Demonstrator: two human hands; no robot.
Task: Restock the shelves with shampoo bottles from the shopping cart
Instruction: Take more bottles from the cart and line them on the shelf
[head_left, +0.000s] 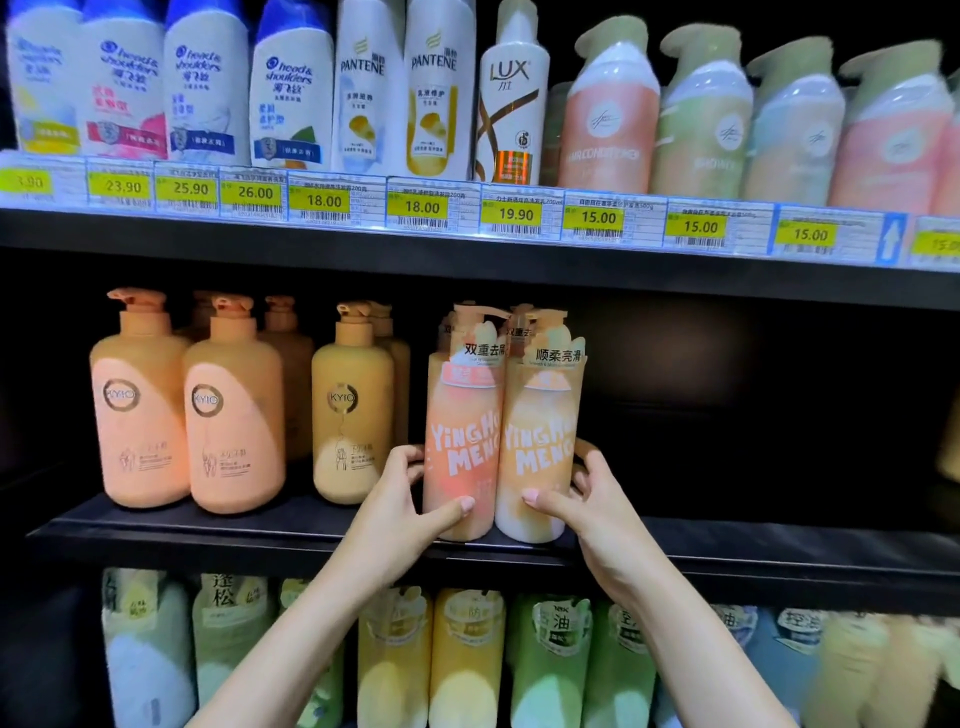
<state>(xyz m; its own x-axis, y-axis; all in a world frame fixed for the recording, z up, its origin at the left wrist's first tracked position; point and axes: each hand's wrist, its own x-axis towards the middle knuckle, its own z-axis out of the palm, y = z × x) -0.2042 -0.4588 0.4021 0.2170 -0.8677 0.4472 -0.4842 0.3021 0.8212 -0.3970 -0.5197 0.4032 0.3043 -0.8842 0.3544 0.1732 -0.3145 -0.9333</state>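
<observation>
Yellow price tags line the top shelf's front edge; a blue arrow sign at right.

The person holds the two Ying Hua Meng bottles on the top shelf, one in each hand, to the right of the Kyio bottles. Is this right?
Not quite. The head view shows the two bottles on the middle shelf, not the top one, which carries the price tags. The rest holds: the left hand grips one, the right hand the other, to the right of the Kyio bottles.
</observation>
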